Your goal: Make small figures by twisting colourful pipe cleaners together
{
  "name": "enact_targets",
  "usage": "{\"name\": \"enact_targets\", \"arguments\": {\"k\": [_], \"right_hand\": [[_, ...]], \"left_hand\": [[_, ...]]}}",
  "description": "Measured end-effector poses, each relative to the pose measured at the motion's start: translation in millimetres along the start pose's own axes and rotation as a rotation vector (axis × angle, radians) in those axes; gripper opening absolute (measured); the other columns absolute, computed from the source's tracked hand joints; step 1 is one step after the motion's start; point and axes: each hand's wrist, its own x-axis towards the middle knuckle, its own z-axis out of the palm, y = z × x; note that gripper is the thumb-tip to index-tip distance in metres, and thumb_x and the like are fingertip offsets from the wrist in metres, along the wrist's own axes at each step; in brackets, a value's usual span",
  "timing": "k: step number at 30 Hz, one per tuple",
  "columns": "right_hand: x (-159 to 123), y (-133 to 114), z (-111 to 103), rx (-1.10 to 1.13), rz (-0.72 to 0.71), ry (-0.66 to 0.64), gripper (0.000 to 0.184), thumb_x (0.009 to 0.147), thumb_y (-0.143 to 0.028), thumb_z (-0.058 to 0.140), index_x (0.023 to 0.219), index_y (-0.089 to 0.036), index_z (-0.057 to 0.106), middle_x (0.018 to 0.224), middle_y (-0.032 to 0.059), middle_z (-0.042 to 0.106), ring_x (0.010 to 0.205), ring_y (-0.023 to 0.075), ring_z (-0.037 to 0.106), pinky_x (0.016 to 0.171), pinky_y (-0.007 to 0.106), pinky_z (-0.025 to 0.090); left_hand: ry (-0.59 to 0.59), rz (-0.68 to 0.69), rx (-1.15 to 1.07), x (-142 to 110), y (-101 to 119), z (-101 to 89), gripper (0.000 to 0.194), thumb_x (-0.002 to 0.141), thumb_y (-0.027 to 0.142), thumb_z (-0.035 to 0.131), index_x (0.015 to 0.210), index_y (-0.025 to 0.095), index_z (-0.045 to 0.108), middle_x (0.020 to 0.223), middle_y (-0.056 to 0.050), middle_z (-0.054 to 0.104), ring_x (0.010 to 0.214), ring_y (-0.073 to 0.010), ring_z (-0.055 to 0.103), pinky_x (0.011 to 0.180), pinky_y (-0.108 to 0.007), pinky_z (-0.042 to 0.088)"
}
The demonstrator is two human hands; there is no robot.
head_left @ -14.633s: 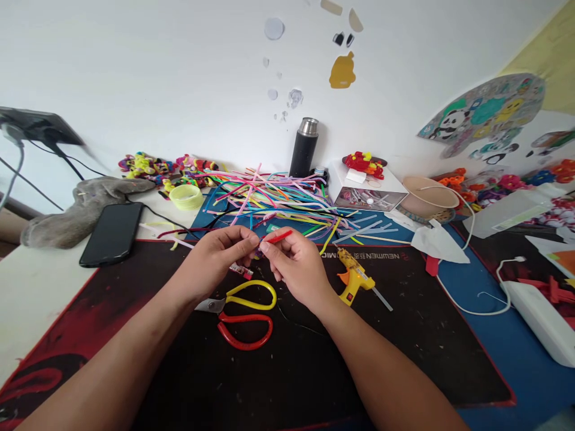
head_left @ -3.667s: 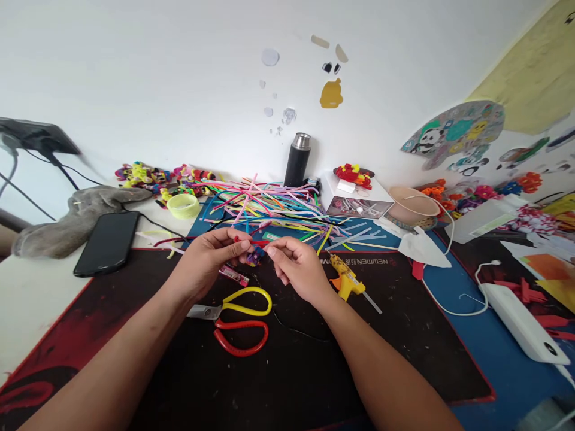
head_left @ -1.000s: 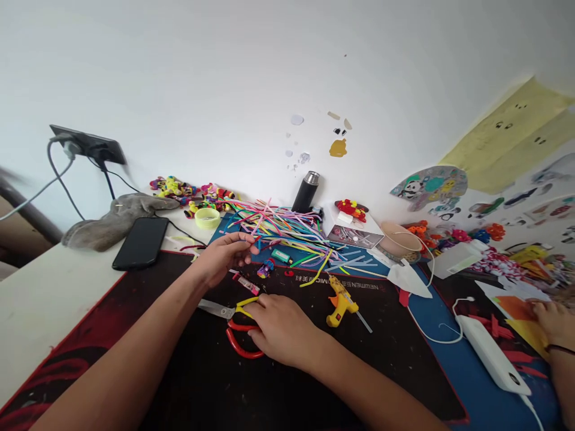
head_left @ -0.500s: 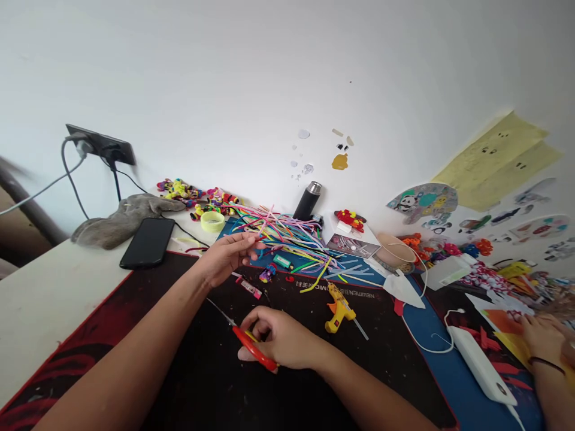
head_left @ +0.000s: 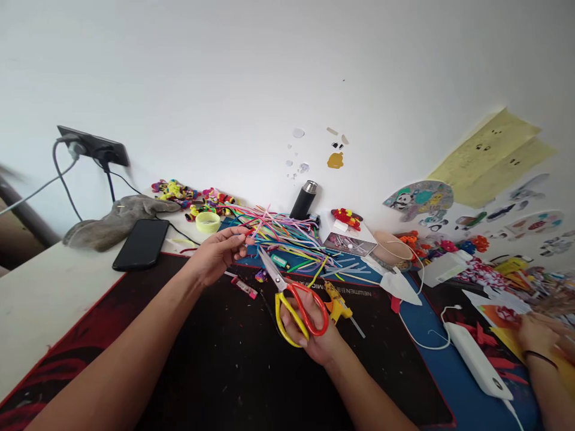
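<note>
My right hand (head_left: 321,341) holds scissors (head_left: 281,284) with one red and one yellow handle loop. Their metal blades point up and left toward my left hand, close together. Over the near side of the pile of coloured pipe cleaners (head_left: 287,230), my left hand (head_left: 221,254) pinches thumb and forefinger together. A bit of red shows at those fingertips, but I cannot make out what it belongs to. Below the pile lie a small teal box (head_left: 280,261), a pink-labelled tube (head_left: 245,286) and a purple figure (head_left: 261,275). A yellow glue gun (head_left: 338,302) rests just behind my right hand.
A black phone (head_left: 141,244), a grey plush toy (head_left: 119,221) and a tape roll (head_left: 208,222) are on the left. A black flask (head_left: 303,200) leans by the wall. On the right are a white power strip (head_left: 478,359) and another person's hands (head_left: 539,335).
My right hand has moved up and right and turned the scissors, so the blades now point up toward my left hand. My left hand stays pinched in nearly the same place.
</note>
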Motion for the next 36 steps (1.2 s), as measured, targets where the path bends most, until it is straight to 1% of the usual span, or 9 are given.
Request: {"name": "enact_targets", "arguments": {"k": [3,7,10,13,15,18,20,24,36], "right_hand": [[4.2,3.4,-0.9,0.030,0.002,-0.007,0.082,0.085,-0.091,0.059,0.123,-0.019,0.069,0.077,0.0024,0.065,0.037,0.0057,0.036,0.039,0.024,0.022],[10.1,4.4,6.4,0.032,-0.003,-0.044,0.092,0.084,-0.095,0.054,0.130,-0.018,0.069,0.080,0.0062,0.071,0.048,0.0138,0.058,0.043,0.023,0.032],[12.7,0.8,10.4,-0.002,-0.004,-0.048,0.098,0.081,-0.098,0.053,0.137,-0.019,0.066,0.089,0.0108,0.077,0.066,0.0230,0.074,0.052,0.026,0.042],[13.4,-0.8,9.2,-0.066,-0.012,-0.064,0.100,0.082,-0.098,0.051,0.144,-0.020,0.060,0.101,0.0149,0.079,0.081,0.0282,0.080,0.068,0.032,0.053],[13.6,0.8,7.0,-0.128,-0.020,-0.080,0.096,0.086,-0.094,0.052,0.148,-0.021,0.056,0.105,0.0154,0.079,0.076,0.0258,0.079,0.069,0.033,0.055],[14.4,4.0,6.2,-0.222,-0.032,-0.074,0.089,0.090,-0.087,0.057,0.147,-0.019,0.055,0.102,0.0137,0.077,0.056,0.0177,0.070,0.054,0.028,0.051],[15.3,4.1,8.5,-0.263,-0.051,-0.039,0.088,0.088,-0.086,0.061,0.143,-0.018,0.057,0.098,0.0116,0.076,0.049,0.0143,0.064,0.049,0.026,0.048],[17.5,1.9,14.1,-0.296,-0.096,0.018,0.088,0.086,-0.086,0.064,0.141,-0.018,0.059,0.091,0.0073,0.074,0.048,0.0125,0.059,0.047,0.025,0.045],[23.4,14.3,16.7,-0.295,-0.121,0.057,0.079,0.090,-0.076,0.070,0.143,-0.019,0.058,0.088,0.0031,0.070,0.045,0.0087,0.054,0.044,0.023,0.040]], "left_hand": [[-0.003,-0.027,0.048,-0.5,-4.1,1.6,0.040,0.064,0.032,0.101,0.093,0.015,0.079,0.084,-0.007,0.080,0.059,-0.0111,0.060,0.053,-0.022,0.043],[-0.004,-0.039,0.127,-1.6,-8.2,1.4,0.040,0.066,0.039,0.100,0.088,0.016,0.076,0.082,-0.008,0.080,0.060,-0.0130,0.061,0.055,-0.024,0.043],[0.001,-0.020,0.196,-2.9,-9.3,2.7,0.040,0.069,0.043,0.097,0.086,0.017,0.072,0.083,-0.008,0.081,0.060,-0.0135,0.061,0.058,-0.025,0.043],[0.012,-0.004,0.254,-4.3,-8.6,6.3,0.042,0.069,0.047,0.096,0.084,0.017,0.071,0.081,-0.007,0.080,0.058,-0.0136,0.060,0.058,-0.026,0.042],[0.017,0.017,0.303,-5.3,-7.6,9.6,0.042,0.070,0.051,0.094,0.081,0.018,0.070,0.076,-0.006,0.078,0.057,-0.0135,0.059,0.057,-0.026,0.042],[0.020,0.061,0.399,-7.3,-6.4,14.7,0.042,0.072,0.054,0.090,0.078,0.019,0.068,0.071,-0.005,0.076,0.056,-0.0139,0.059,0.056,-0.027,0.041],[0.018,0.074,0.445,-8.8,-6.1,17.7,0.042,0.072,0.054,0.089,0.077,0.020,0.066,0.070,-0.005,0.076,0.056,-0.0151,0.060,0.055,-0.028,0.043],[0.023,0.077,0.496,-11.3,-6.6,21.5,0.042,0.073,0.055,0.086,0.077,0.022,0.061,0.071,-0.005,0.076,0.057,-0.0177,0.064,0.056,-0.029,0.046],[-0.064,0.073,0.580,-13.7,-8.4,23.0,0.038,0.077,0.051,0.083,0.078,0.022,0.060,0.072,-0.004,0.076,0.060,-0.0178,0.066,0.058,-0.029,0.049]]}}
